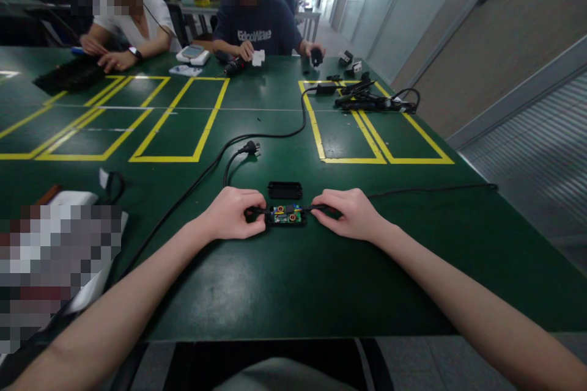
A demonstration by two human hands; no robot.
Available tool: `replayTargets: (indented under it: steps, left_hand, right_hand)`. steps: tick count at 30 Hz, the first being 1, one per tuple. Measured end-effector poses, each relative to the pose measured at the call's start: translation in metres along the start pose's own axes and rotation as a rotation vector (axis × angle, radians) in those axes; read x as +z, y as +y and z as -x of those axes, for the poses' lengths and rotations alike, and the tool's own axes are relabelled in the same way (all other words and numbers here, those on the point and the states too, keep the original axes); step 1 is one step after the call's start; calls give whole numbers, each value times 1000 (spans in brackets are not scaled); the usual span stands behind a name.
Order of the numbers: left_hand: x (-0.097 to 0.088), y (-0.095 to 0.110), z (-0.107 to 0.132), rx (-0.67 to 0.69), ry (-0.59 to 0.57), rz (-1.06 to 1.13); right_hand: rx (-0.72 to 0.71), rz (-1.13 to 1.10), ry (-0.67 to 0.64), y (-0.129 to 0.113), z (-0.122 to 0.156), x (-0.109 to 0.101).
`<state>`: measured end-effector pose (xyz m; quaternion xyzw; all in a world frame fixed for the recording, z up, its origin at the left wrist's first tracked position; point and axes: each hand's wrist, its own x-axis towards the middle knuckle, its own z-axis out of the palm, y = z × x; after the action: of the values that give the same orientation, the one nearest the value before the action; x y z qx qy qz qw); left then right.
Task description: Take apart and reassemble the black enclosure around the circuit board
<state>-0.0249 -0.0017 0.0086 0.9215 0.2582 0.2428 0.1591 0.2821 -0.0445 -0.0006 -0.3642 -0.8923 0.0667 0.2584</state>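
Observation:
An opened black plastic case (288, 223) lies on the green table, with a green circuit board (283, 216) inside that carries copper coils and coloured wires. Its black cover (285, 190) rests just behind it, hollow side up. At the case's left end, my left hand (238, 212) pinches the black cable that enters there. On the opposite end my right hand (346, 212) grips the other black cable (315, 207) between thumb and fingers. A black power plug (250, 148) on a short cord lies behind my left hand.
A long black cable (243, 137) crosses the green table (220, 293) to a pile of black adapters (362, 98) at the back right. Yellow tape rectangles (197, 153) mark the tabletop. Two people sit opposite, one near a power drill (235, 66). A blurred-out object (59, 256) lies at left.

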Motion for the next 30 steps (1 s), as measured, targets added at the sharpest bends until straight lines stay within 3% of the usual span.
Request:
replayTargets:
  steps: [5,18,30]
  left_hand:
    - [-1,-1,-1,-13,14,-32]
    - [1,-3,0,-37,-22,-37]
    - [1,-3,-1,-45,-25,-72]
  right_hand:
    - [-5,101,51,-1,-2,1]
    - [32,-19,-45,0,1,6]
    - [-26,37,-8,8,-1,10]
